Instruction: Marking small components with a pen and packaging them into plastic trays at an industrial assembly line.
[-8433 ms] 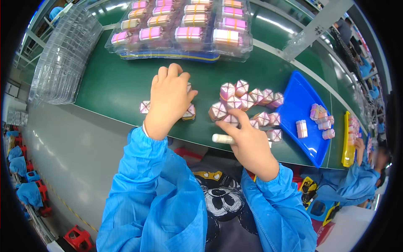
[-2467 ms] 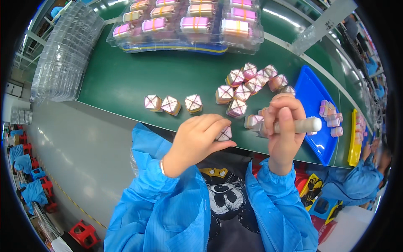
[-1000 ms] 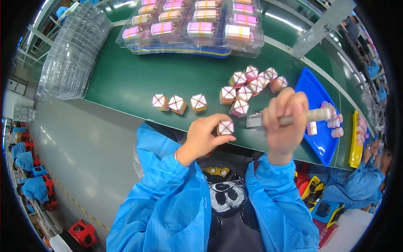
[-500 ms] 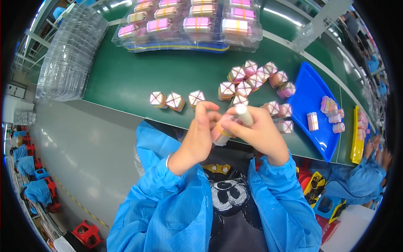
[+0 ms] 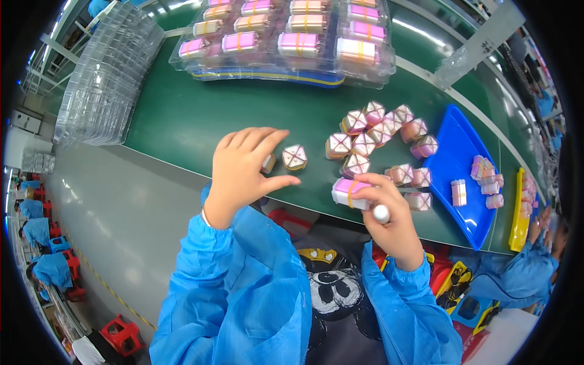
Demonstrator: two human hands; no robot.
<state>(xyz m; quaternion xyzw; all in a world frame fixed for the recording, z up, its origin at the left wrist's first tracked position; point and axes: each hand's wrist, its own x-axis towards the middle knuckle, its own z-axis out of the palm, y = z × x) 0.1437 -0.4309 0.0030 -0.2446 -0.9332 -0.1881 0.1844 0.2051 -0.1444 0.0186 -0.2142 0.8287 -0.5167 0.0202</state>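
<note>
My right hand [image 5: 395, 228] grips a pink-and-white block [image 5: 351, 193] with a yellow band round it, over the table's near edge. A white capped marker or pen [image 5: 381, 213] is tucked in that same hand, its rounded end showing. My left hand [image 5: 234, 173] is empty, its fingers spread and thumb apart. Under its fingertips a block [image 5: 268, 163] is partly hidden. Just right of the thumb stands another block [image 5: 294, 157], its pale top crossed by dark lines. Several similar blocks [image 5: 363, 144] cluster beyond my right hand.
Clear plastic trays [image 5: 237, 61] of banded blocks sit at the far side. Stacked empty clear trays [image 5: 100, 79] rise at left. A blue tray [image 5: 450, 158] with several blocks lies to the right, beside a yellow tray [image 5: 517, 228]. Another person's blue sleeve [image 5: 505, 280] is at far right.
My left hand has come away from the held block and moved left, opening over the standing blocks. My right hand keeps the block and pen, now slightly lower and to the right.
</note>
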